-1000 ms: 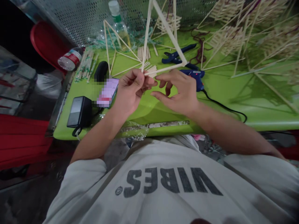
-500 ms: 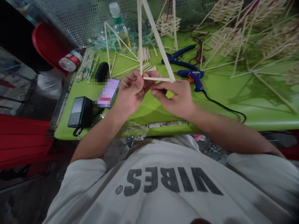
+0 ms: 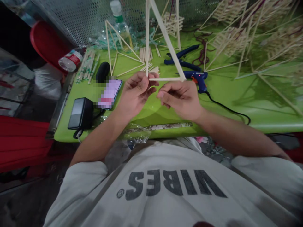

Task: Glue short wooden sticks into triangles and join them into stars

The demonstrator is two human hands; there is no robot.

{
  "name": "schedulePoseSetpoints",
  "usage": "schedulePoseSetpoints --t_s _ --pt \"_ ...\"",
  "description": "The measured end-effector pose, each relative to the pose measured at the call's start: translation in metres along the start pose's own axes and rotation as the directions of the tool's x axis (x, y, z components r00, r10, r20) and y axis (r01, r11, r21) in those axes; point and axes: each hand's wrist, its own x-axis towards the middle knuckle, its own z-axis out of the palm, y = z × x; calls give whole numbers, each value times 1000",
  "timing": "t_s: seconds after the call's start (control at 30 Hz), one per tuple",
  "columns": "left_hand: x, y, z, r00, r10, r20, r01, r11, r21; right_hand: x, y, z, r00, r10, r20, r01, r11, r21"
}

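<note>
A triangular frame of pale wooden sticks [image 3: 169, 42] rises above the table, its top cut off by the view's upper edge. Its lower left corner is pinched between the thumb and fingers of my left hand [image 3: 138, 90]. My right hand [image 3: 181, 97] is just below the lower right corner, thumb and fingertips pressed together; anything between them is too small to make out. Whether its knuckles touch the frame I cannot tell. Behind that hand lie a blue glue gun [image 3: 200, 80] and dark blue cutters [image 3: 182, 58].
Another stick frame [image 3: 113, 47] stands at the left, by a bottle [image 3: 121, 28] and short sticks [image 3: 145, 54]. A phone [image 3: 110, 93] and a black power bank [image 3: 80, 113] lie near my left arm. Several stick structures [image 3: 229, 41] fill the right, and a cord [image 3: 228, 108] trails from the glue gun.
The stick frame has shifted a little to the right in my left hand. My right hand has drawn away from my left fingers, to the right, its fingertips still together.
</note>
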Motion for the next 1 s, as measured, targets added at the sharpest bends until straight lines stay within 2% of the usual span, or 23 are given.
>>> schedulePoseSetpoints --t_s 0.1,0.17,0.23,0.33,0.43,0.5,0.53,0.67,0.73,0.8,0.9,1.0 --pt "2 4 -2 993 -20 -113 23 999 26 -4 -13 -19 1000 -9 -3 9 995 -97" --pt "4 8 -4 987 0 -159 5 1000 31 -4 -23 -37 998 -17 67 33 967 -252" --pt "6 10 -6 985 33 -171 -32 999 11 -2 -29 -58 984 3 179 76 900 -430" --pt "9 13 -10 989 57 -136 -59 998 -12 2 -29 -89 943 39 330 183 769 -613" --pt "9 14 -10 992 56 -114 -60 998 -35 8 -24 -115 871 44 490 367 607 -705" --pt "8 14 -7 991 56 -121 -65 995 -69 12 -24 -128 835 27 549 445 555 -703" --pt "8 15 -6 990 58 -126 -69 994 -86 14 -25 -134 835 11 551 453 555 -698" --pt "6 16 -4 990 63 -124 -77 991 -112 13 -24 -151 895 -24 444 382 554 -740" --pt "7 16 -4 990 57 -126 -70 992 -104 6 -12 -160 951 -36 306 279 521 -807" --pt "7 16 -5 990 56 -132 -68 994 -89 -3 5 -168 994 -62 93 111 470 -876" --pt "7 16 -4 988 55 -142 -65 995 -69 -14 26 -172 988 -14 -153 -137 365 -921" --pt "4 17 0 984 55 -170 -70 994 -82 -16 27 -166 940 188 -286 -321 197 -926"
